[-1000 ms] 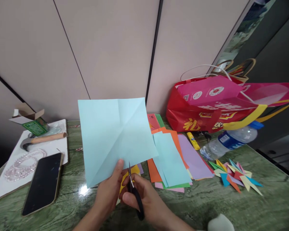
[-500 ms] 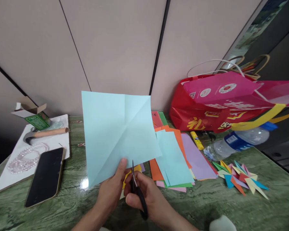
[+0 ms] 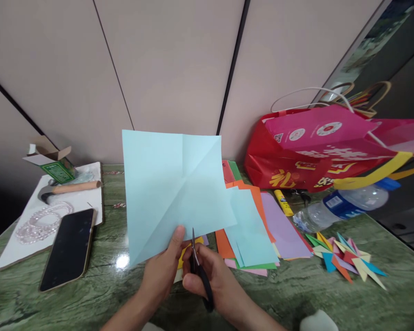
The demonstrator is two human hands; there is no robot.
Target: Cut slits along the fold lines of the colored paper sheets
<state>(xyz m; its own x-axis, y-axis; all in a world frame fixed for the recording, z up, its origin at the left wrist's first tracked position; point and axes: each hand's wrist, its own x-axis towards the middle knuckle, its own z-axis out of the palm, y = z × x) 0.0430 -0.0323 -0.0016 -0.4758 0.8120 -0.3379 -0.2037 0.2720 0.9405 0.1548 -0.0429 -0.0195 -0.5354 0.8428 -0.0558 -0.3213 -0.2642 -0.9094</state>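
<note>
A light blue sheet of paper [image 3: 158, 184], creased with a diagonal and a vertical fold, is held up by its lower edge in my left hand [image 3: 163, 266]. The thumb lies on the front and the other fingers are hidden behind. My right hand [image 3: 214, 280] is closed round black-handled scissors [image 3: 202, 280], whose blades point up at the sheet's lower edge. The blades look nearly together. Behind and right of the sheet lies a stack of coloured papers, with light blue pieces [image 3: 250, 230] on top.
On the green marbled table [image 3: 100, 308] lie a phone [image 3: 69, 248], a hammer [image 3: 72, 187], bead strings [image 3: 37, 225] and a small box [image 3: 57, 168]. To the right are a glue stick [image 3: 283, 203], a water bottle [image 3: 345, 204], folded paper pieces [image 3: 347, 259] and a red bag [image 3: 296, 161].
The whole scene has shifted slightly right in view. Both hands keep their grips on the sheet and the scissors, with hardly any other movement.
</note>
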